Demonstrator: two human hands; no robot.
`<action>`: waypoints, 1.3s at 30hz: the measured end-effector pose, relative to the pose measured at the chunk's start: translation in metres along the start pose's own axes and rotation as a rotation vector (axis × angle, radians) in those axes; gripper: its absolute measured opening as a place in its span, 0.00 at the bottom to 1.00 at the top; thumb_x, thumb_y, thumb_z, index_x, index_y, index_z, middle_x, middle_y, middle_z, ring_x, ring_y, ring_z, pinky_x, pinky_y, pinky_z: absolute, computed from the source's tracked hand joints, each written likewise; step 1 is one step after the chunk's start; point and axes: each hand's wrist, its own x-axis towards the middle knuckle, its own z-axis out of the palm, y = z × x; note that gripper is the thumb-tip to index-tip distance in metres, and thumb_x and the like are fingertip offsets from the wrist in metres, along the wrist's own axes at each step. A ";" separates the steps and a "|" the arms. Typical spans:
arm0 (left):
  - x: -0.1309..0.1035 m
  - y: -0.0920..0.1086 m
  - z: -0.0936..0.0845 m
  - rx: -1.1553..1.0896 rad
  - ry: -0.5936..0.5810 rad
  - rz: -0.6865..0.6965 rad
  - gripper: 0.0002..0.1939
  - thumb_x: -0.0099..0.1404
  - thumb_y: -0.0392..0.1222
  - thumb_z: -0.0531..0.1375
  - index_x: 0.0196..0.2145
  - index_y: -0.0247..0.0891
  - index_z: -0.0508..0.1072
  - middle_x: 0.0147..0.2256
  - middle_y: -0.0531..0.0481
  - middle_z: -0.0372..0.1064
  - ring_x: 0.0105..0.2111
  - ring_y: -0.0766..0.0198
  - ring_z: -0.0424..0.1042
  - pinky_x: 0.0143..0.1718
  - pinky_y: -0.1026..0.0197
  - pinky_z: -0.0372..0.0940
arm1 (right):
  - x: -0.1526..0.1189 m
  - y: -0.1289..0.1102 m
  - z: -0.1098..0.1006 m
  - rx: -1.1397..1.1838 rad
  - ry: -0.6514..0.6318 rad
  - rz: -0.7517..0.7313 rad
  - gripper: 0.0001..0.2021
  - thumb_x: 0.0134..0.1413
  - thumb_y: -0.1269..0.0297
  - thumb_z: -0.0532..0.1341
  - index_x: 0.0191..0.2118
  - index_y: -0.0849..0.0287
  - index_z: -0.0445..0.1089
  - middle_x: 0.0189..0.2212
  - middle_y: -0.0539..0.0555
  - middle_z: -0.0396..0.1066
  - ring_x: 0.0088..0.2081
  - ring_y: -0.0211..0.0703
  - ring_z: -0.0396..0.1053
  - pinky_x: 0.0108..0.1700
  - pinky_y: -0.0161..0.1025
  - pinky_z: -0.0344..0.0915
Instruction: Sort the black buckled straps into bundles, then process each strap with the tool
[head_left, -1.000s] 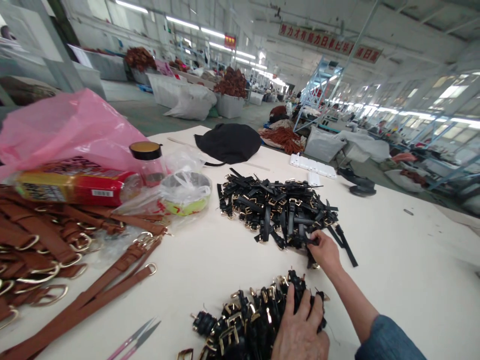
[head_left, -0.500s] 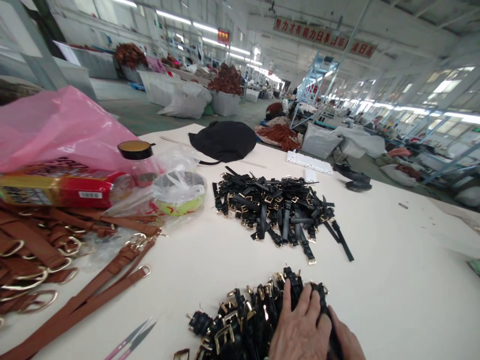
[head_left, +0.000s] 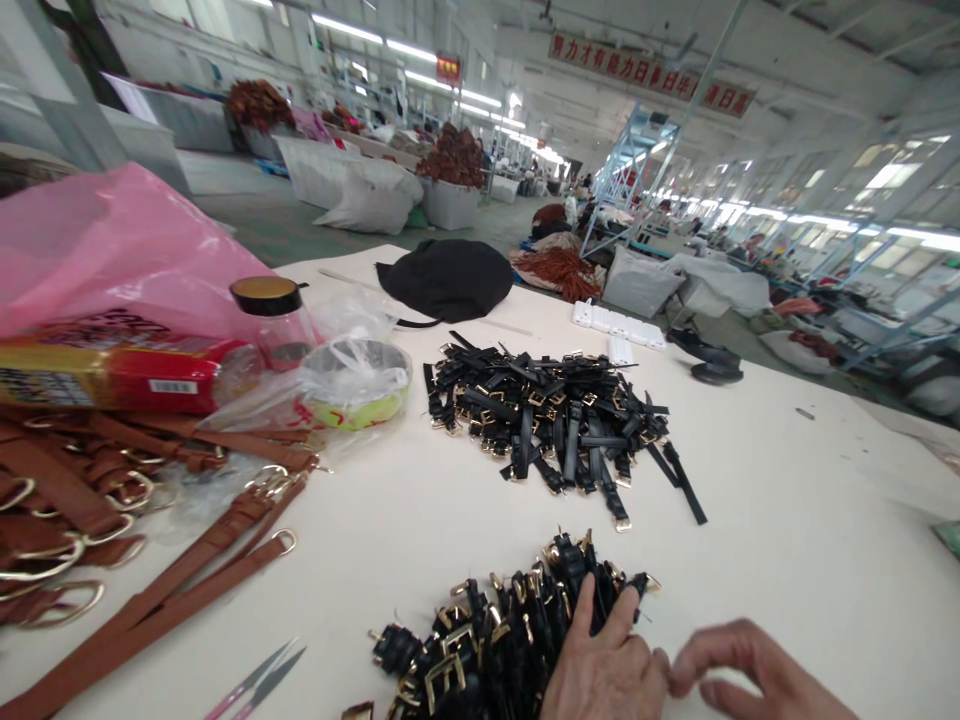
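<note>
My left hand (head_left: 606, 655) rests on a near heap of black buckled straps (head_left: 495, 640), fingers stretched out and spread over its right end. Gold buckles stick up along the top of this heap. To the right, my right hand (head_left: 761, 670) hovers by the table surface, off the straps. Its fingers are curved and apart, with nothing visible in them, and the fingertips come close to the left hand; whether they touch I cannot tell. A second, looser pile of black straps with gold buckles (head_left: 555, 415) lies farther back.
Brown straps with metal rings (head_left: 180, 590) and thread snips (head_left: 262, 680) lie at left. Behind them are a red-and-gold bottle (head_left: 157, 378), a lidded jar (head_left: 281, 330), a plastic-covered bowl (head_left: 356, 390) and a pink bag (head_left: 127, 255). A black cap (head_left: 450, 280) and white power strip (head_left: 619, 325) lie behind.
My right hand has come off the near heap and moved right, its fingers now curved apart. The left hand stays on the straps, shifted slightly.
</note>
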 end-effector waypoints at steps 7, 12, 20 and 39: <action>0.000 -0.004 0.005 0.021 0.032 0.048 0.12 0.60 0.42 0.60 0.22 0.39 0.66 0.20 0.59 0.62 0.53 0.55 0.59 0.58 0.40 0.18 | 0.161 -0.030 -0.007 -0.370 0.393 0.196 0.14 0.46 0.55 0.62 0.33 0.61 0.74 0.33 0.59 0.74 0.39 0.50 0.70 0.42 0.42 0.62; -0.001 -0.003 0.010 0.007 0.052 0.000 0.13 0.63 0.41 0.57 0.20 0.39 0.66 0.20 0.60 0.63 0.53 0.60 0.58 0.58 0.44 0.14 | 0.202 -0.022 0.016 -0.324 0.485 0.304 0.16 0.56 0.51 0.56 0.34 0.62 0.69 0.29 0.52 0.70 0.32 0.40 0.68 0.38 0.42 0.64; -0.006 -0.002 0.021 0.010 -0.023 -0.009 0.11 0.63 0.41 0.58 0.23 0.39 0.67 0.19 0.60 0.62 0.57 0.61 0.54 0.58 0.43 0.13 | 0.131 -0.002 -0.010 0.105 0.470 0.244 0.19 0.47 0.50 0.59 0.34 0.64 0.70 0.25 0.54 0.71 0.25 0.39 0.67 0.24 0.35 0.64; 0.002 -0.002 -0.023 -0.102 -0.230 -0.018 0.08 0.64 0.37 0.55 0.27 0.37 0.69 0.28 0.53 0.66 0.59 0.56 0.51 0.60 0.42 0.34 | -0.015 0.079 -0.004 -0.470 0.503 -0.067 0.17 0.56 0.58 0.53 0.48 0.55 0.69 0.50 0.55 0.67 0.53 0.51 0.60 0.55 0.48 0.58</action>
